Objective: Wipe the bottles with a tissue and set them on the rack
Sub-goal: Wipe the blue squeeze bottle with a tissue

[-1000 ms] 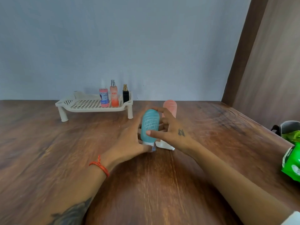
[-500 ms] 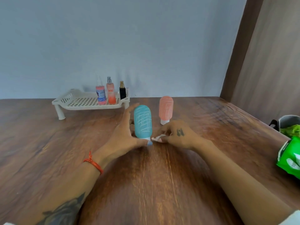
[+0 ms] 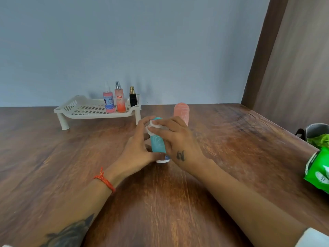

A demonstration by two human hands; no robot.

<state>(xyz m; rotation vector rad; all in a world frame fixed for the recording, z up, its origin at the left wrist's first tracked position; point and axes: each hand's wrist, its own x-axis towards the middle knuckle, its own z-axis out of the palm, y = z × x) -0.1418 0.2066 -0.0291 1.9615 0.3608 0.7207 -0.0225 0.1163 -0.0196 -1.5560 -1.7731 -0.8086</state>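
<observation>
A person's left hand point(image 3: 138, 150) grips the teal bottle point(image 3: 158, 142), standing cap-down on the wooden table point(image 3: 53, 166), thumb curled near its base & fingers arched round its far side. The right hand point(image 3: 178, 139) reaches over w/ fingers bent, pressing a white tissue point(image 3: 153, 126) onto the bottle's top, just under the fingertips. Beyond the fingers: a pink bottle point(image 3: 181, 112), & the rack point(image 3: 89, 111) w/ three small bottles point(image 3: 119, 99).

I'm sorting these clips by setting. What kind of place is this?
Probably a room in a home: a wooden table against a plain wall, with a small plastic rack of perfume and toiletry bottles.
</observation>
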